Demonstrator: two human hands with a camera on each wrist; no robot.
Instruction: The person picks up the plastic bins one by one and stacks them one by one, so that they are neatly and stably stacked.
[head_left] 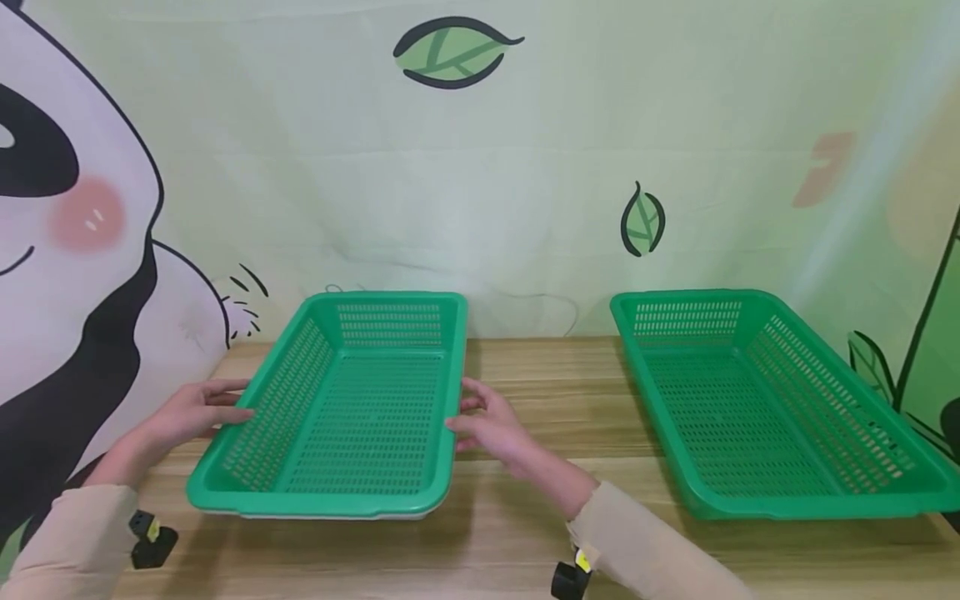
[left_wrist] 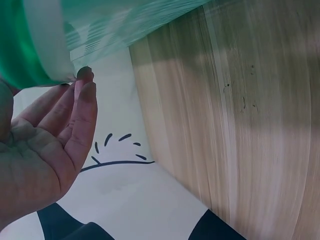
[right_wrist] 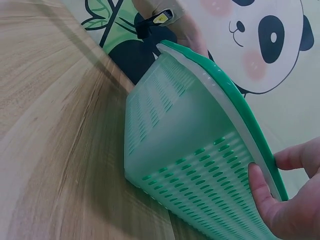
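Observation:
A green plastic basket with slotted walls sits nested in a whitish, see-through basket, whose pale rim shows just under the green one. On the left side, my left hand pinches the rims, thumb on top and fingers beneath. My right hand grips the opposite side; in the right wrist view its thumb and a finger straddle both rims. Whether the nested pair rests on the table or hangs slightly above it, I cannot tell.
Another green basket stands at the right on the wooden table. A cloth backdrop with a printed panda and leaves hangs behind the table's far edge. A dark object shows at the right border.

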